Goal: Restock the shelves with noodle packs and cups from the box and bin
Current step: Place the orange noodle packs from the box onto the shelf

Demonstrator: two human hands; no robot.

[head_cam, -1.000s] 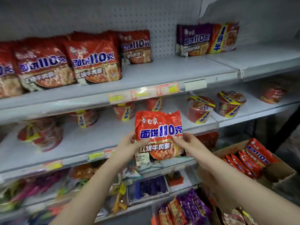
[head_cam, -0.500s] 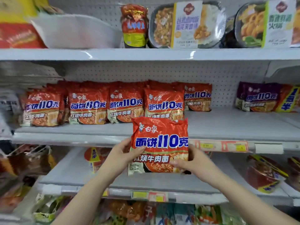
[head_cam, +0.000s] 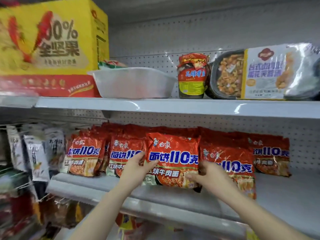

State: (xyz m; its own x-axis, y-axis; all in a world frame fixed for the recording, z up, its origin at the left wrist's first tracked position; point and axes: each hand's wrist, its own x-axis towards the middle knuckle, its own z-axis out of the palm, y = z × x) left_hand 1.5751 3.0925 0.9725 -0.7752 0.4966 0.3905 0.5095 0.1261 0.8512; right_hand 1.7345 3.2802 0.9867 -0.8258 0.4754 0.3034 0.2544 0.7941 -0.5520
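A white pegboard back wall (head_cam: 216,32) fills the view from 12 to 3 o'clock. Two grey metal shelves cross it: an upper shelf (head_cam: 173,105) through the centre and a lower shelf (head_cam: 155,196) toward 6 o'clock, both catching soft overhead glare.

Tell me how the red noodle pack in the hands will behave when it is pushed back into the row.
The noodle pack looks light: the left hand and right hand hold it only by its edges. Its glossy, crinkled wrapper is probably slippery and should slide easily. It may tip, since the neighbouring packs lean backwards.
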